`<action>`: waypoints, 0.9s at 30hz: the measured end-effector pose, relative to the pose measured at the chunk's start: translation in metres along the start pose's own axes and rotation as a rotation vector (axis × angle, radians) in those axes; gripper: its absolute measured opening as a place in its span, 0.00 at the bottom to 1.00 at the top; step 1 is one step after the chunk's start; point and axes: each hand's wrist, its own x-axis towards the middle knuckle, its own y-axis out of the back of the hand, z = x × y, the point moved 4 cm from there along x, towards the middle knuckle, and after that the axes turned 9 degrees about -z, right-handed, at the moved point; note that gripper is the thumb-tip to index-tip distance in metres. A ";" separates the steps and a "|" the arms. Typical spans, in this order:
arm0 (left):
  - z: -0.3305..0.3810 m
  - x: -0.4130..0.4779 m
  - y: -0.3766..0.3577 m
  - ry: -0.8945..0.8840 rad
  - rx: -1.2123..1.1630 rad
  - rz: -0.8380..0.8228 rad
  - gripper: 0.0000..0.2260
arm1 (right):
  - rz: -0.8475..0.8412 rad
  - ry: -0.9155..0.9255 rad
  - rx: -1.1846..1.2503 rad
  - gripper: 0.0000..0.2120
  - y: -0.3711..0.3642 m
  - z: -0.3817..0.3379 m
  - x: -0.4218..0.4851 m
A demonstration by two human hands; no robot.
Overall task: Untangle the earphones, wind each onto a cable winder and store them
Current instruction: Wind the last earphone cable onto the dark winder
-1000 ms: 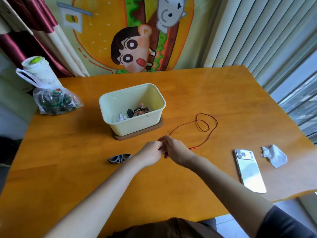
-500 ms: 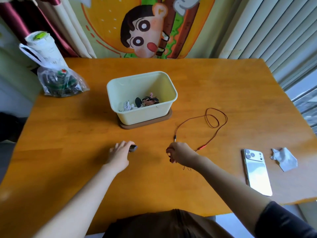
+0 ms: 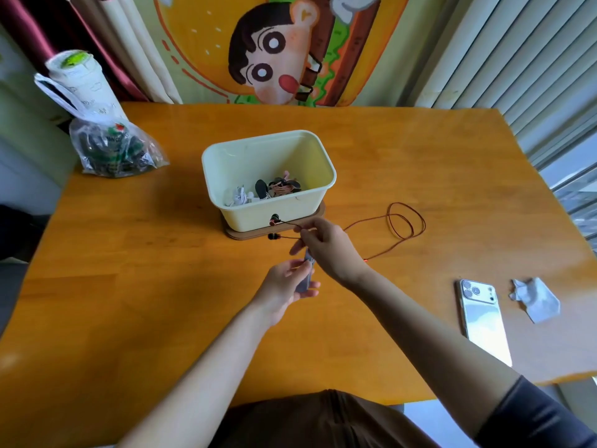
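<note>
Seen from the head camera, a person works over an orange wooden surface (image 3: 161,286), both bare forearms reaching in from the bottom of the frame. The left hand (image 3: 284,284) has its grip closed round a small grey cable winder (image 3: 306,279), thumb on one side and fingers curled on the other, the winder's far end pointing toward the other hand. The right hand (image 3: 328,248), just beyond and nearly touching that end, pinches the red earphone cable (image 3: 405,221) between thumb and fingertips, its remaining fingers loosely curled. From that pinch two short strands run left to a pair of dark earbuds (image 3: 274,218), seen against the near wall of a cream plastic tub (image 3: 226,150). On the other side the cable trails right across the surface into a loose loop, then back to a red plug (image 3: 365,260) lying near the right wrist. The tub stands on a brown lid (image 3: 318,216) mid-surface; inside lie white earphones (image 3: 239,197) and a wound bundle of pinkish cable (image 3: 284,185). To the right a white phone (image 3: 481,315) lies camera side up, a crumpled tissue (image 3: 534,300) just beside it. At the far left corner sits a clear plastic bag (image 3: 113,150) with dark contents. A cartoon cloth (image 3: 274,53) hangs behind, with pale blinds (image 3: 517,43) at right.
</note>
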 end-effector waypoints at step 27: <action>0.022 -0.010 -0.038 -0.064 -0.504 0.024 0.13 | 0.172 0.002 -0.221 0.06 0.024 0.036 -0.023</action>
